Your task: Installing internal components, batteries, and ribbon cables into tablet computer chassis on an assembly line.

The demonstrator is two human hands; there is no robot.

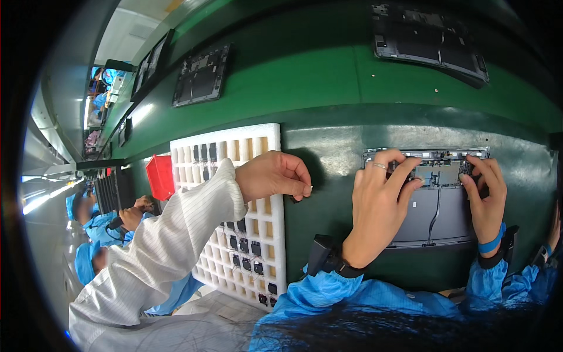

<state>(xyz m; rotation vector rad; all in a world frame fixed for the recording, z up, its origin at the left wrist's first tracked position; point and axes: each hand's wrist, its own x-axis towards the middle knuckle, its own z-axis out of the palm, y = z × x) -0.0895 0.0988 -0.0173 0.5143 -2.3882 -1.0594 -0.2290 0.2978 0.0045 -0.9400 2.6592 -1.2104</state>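
An opened tablet [404,220] lies in front of me on the green bench, its inner board [437,175] at the far side and dark flat panels nearer me. My left hand [378,196] rests over its far left corner, thumb and index finger pinched at the board's edge. At the far right corner, my right hand [488,196] is curled the same way. Small dark parts show between the fingertips of both hands, too small to name. Left of me, another person's hand [272,176] in a white striped sleeve pinches a tiny pale piece over a white foam tray [282,234].
Several small black parts with wires sit in the foam tray's compartments. A red bin [160,177] stands beyond it. Other opened tablets [431,44] lie on the raised green surface at the back, one [202,75] further left. Co-workers in blue are at the far left.
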